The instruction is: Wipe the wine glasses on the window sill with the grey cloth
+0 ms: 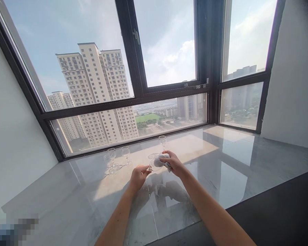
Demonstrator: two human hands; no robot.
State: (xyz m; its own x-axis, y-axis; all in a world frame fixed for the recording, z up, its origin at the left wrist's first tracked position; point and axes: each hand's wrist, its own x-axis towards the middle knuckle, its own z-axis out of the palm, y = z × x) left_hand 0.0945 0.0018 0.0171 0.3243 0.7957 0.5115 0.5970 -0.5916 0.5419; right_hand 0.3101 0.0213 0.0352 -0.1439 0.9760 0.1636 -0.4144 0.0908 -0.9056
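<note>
Glass, clear, tilted, cloth-wrapped

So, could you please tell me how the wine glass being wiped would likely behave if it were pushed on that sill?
The wine glass, between left hand and right hand with its cloth, looks thin and clear, so probably fragile. Its narrow stem suggests it tips easily. The polished sill looks smooth, so it may slide.

My work surface is a glossy grey marble sill under the window. Standing on it: two clear stemmed glasses touching, another just beside, one apart.
</note>
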